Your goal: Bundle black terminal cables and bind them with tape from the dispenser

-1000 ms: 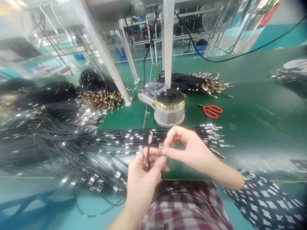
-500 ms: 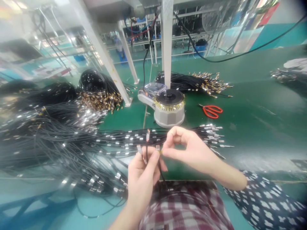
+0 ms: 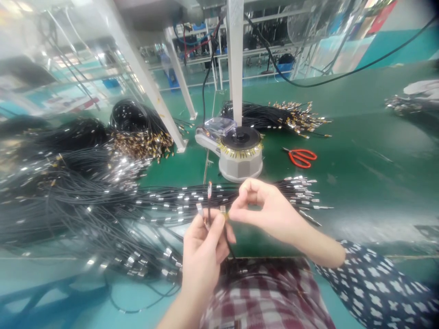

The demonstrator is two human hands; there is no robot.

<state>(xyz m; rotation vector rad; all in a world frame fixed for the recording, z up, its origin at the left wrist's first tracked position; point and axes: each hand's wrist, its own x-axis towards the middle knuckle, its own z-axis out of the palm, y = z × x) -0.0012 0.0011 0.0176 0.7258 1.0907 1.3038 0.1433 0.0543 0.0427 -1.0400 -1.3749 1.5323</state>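
My left hand (image 3: 203, 249) is closed around black cables (image 3: 209, 204) whose metal ends stick up past the fingers. One silvery connector (image 3: 222, 209) shows at the thumb and fingertip. Against it, my right hand (image 3: 262, 209) pinches a small piece of yellow tape (image 3: 227, 216); the fingertips hide part of it. Just beyond both hands stands a round tape dispenser (image 3: 240, 157) with a black top and short yellow strips around its rim. Between hands and dispenser, a bundle of black cables (image 3: 161, 197) with silvery ends lies across the table.
Red-handled scissors (image 3: 302, 158) rest right of the dispenser on the green table (image 3: 370, 169). Behind it lie cables with gold-coloured ends (image 3: 302, 119). More cable coils (image 3: 132, 119) are heaped at left. White posts (image 3: 236, 64) rise from the table, and a black cord (image 3: 308, 85) hangs at upper right.
The right fingertips have shifted slightly left along with the yellow tape, now closer against the connector. The left hand keeps its hold on the cables. The whole view has moved a little.
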